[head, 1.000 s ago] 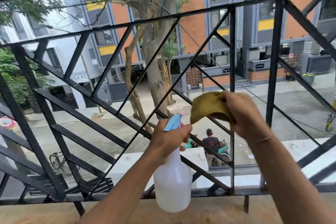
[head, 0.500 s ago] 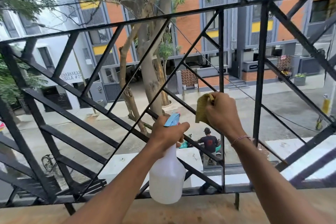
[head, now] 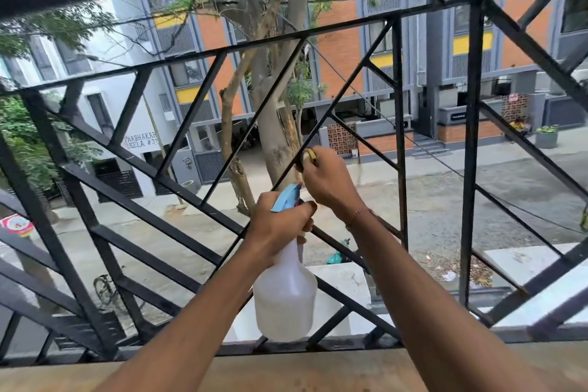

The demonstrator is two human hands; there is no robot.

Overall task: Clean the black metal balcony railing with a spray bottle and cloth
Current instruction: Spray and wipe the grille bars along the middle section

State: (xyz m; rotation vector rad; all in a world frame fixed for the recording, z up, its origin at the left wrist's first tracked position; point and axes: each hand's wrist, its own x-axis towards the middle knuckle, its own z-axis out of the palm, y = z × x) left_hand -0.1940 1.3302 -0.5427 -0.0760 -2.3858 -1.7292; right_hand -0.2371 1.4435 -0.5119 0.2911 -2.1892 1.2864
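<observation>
While the right hand bunches a yellow cloth against a thin diagonal bar, only a small fold shows above the curled fingers. Just below, the left hand grips the neck of a translucent white spray bottle with a light-blue trigger head. Black railing, matte, crisscrossed, stands before both.

1. The railing crosses the whole view; its diagonal bars leave open triangular gaps.
2. The right hand presses a cloth on one diagonal bar.
3. The left hand grips the spray bottle just before the lower bars, blocking that gap.
</observation>
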